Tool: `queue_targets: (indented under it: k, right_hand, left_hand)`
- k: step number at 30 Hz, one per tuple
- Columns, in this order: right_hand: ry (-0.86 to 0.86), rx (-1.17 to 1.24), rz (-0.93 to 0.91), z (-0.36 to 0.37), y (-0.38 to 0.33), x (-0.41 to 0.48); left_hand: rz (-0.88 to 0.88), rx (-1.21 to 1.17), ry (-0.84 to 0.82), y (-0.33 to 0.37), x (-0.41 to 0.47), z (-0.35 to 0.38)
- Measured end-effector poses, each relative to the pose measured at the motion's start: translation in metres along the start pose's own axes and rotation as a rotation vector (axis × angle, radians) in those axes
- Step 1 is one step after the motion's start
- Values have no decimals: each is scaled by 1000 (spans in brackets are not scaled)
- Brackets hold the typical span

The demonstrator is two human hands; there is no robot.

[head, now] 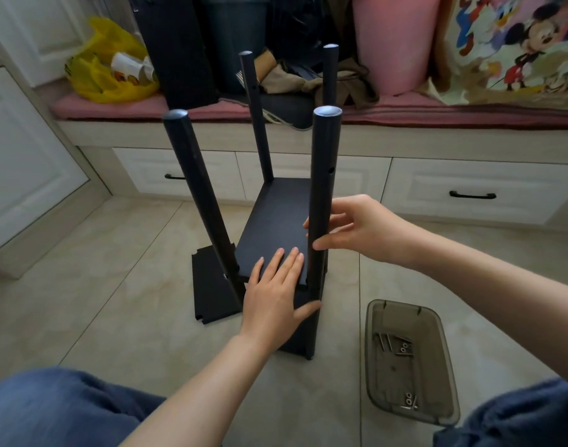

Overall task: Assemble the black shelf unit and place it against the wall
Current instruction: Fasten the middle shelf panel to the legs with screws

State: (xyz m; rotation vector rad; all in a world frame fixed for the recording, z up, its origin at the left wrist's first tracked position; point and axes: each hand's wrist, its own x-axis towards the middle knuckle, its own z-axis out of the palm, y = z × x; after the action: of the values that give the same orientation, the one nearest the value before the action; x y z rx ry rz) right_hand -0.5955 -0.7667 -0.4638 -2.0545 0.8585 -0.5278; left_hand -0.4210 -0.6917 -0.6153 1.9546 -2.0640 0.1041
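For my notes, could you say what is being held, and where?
The right hand grips the near right pole partway up; the left hand presses flat on the shelf board.

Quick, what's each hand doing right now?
Left hand: open, pressing flat on the black shelf board.
Right hand: closed around the near right pole.

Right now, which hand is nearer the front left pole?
Left. The left hand lies flat on the shelf board beside the front left pole; the right hand is around the front right pole.
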Motion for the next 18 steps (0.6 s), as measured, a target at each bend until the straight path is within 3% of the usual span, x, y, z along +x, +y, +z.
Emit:
queue_targets:
  k: [6,11,15,18]
  right_hand:
    - [45,24,39,6,6,-5]
    - [88,24,91,8,17,-14]
    - [70,-75,279,6,53,-12]
    - [17,-66,566,17,108,-15]
  left_hand:
    - [-43,-36,181,4,-1,15]
    - [-8,-25,233,2,0,18]
    - [14,-11,268,-2,0,23]
    - [30,-4,315,-3,0,25]
